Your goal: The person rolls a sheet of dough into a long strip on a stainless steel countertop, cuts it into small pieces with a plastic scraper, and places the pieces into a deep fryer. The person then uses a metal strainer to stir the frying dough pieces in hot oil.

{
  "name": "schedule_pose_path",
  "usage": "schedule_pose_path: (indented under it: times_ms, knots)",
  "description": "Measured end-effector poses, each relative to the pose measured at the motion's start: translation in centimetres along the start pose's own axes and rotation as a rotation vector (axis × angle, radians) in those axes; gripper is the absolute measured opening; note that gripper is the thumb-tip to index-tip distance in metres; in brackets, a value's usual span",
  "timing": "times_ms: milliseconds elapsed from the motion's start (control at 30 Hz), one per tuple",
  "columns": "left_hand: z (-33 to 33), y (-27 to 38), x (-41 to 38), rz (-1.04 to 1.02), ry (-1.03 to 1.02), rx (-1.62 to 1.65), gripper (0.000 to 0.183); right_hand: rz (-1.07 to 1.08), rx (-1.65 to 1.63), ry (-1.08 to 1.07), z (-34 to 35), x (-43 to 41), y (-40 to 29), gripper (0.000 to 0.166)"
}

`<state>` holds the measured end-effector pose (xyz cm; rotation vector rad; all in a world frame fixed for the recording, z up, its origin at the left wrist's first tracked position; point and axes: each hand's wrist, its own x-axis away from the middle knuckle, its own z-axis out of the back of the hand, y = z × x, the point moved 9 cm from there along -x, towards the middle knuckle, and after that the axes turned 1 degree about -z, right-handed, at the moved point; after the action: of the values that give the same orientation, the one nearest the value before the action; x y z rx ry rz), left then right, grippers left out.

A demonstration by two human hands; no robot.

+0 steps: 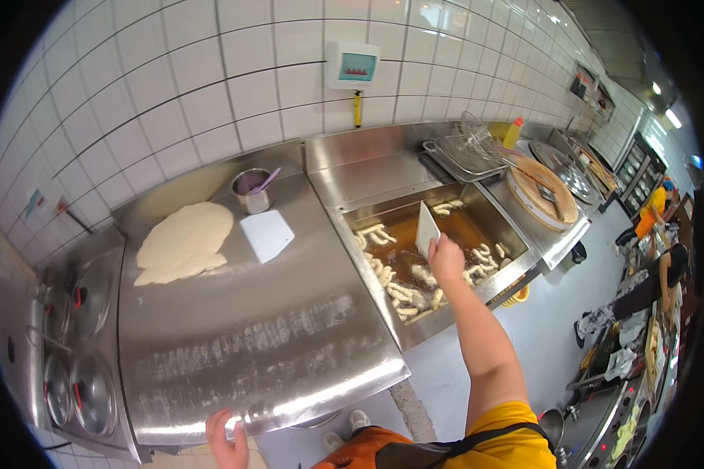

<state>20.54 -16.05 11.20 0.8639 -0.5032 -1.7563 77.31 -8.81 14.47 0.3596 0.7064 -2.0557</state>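
My right hand (446, 260) grips a white flat scraper (426, 228) by its near edge and holds it upright over a fryer vat of brown oil (400, 235). Pale dough sticks (408, 293) float in the oil, mostly along the left, near and right sides; the oil bubbles around several of them. By the front edge of the steel worktable (258, 328) is my left hand (227, 437), thumb apart from the fingers and nothing in it. Whether it touches the edge I cannot tell. A spread slab of dough (185, 243) lies at the back left of the worktable.
Beside the dough are a second white scraper (267, 235) and a steel pot (252, 190) with a purple-handled utensil. Right of the vat stand wire strainers (466, 149) and a round wooden board (540, 196). Lidded pots (92, 393) sit at far left. Two people work at far right.
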Motion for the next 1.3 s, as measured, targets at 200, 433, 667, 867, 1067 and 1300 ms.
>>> schedule_pose_path:
  times_ms: [200, 433, 667, 867, 1067, 1300]
  knots:
    - [0.0, -0.3, 1.7, 0.038, -0.035, 0.003, 0.024, -0.545, -0.981, -0.865, -13.3, 15.5, -15.0, 0.027]
    - [-3.7, 3.5, 0.5, -0.010, 0.044, -0.020, 0.026, -0.467, -1.188, -1.209, -16.1, 16.1, -19.8, 0.055]
    - [-10.7, 5.6, -0.9, 0.014, 0.125, -0.319, 0.025, 0.355, -0.400, -0.526, -0.2, -7.0, 6.3, 0.046]
    - [-16.6, 7.1, 7.0, 0.253, 0.061, -0.701, 0.028, -0.246, 0.507, 0.039, 4.3, -28.6, 48.4, 0.029]
    - [-14.1, 7.7, 14.8, 0.533, 0.064, -0.942, 0.032, -0.386, 0.548, -0.392, 0.5, -33.8, 59.7, 0.070]
    - [-20.1, 15.5, 9.3, 0.725, 0.241, -0.745, 0.016, -0.065, 0.719, -0.584, 0.1, -35.6, 58.0, 0.056]
